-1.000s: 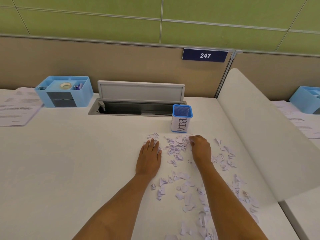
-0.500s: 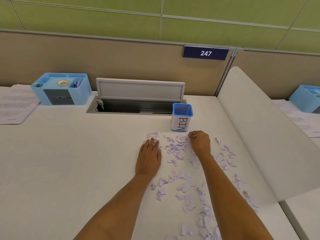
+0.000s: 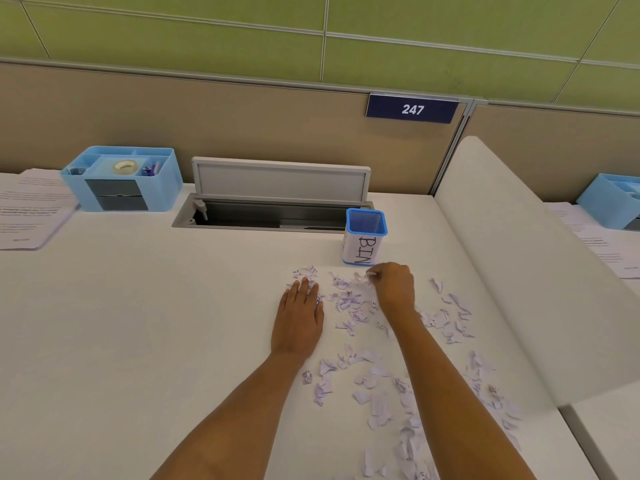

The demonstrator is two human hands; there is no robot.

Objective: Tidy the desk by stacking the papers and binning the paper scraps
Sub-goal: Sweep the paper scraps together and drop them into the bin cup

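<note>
Several torn white paper scraps (image 3: 349,299) lie scattered over the white desk (image 3: 138,323), from the middle down to the front right. A small blue mesh cup labelled BIN (image 3: 365,237) stands just behind them. My left hand (image 3: 299,318) lies flat on the desk, its fingertips on scraps at the pile's left edge. My right hand (image 3: 394,287) is curled, its fingertips pinching a scrap just in front of the bin. A stack of printed papers (image 3: 27,213) lies at the far left.
A blue desk organiser (image 3: 121,180) with a tape roll stands at the back left. An open cable tray with a raised lid (image 3: 277,202) is behind the bin. A white divider panel (image 3: 519,254) borders the right side; beyond it lie more papers (image 3: 595,240) and another blue organiser (image 3: 613,199).
My right hand has curled tighter and lifted slightly toward the bin, pinching a scrap. My left hand has stayed flat in place.
</note>
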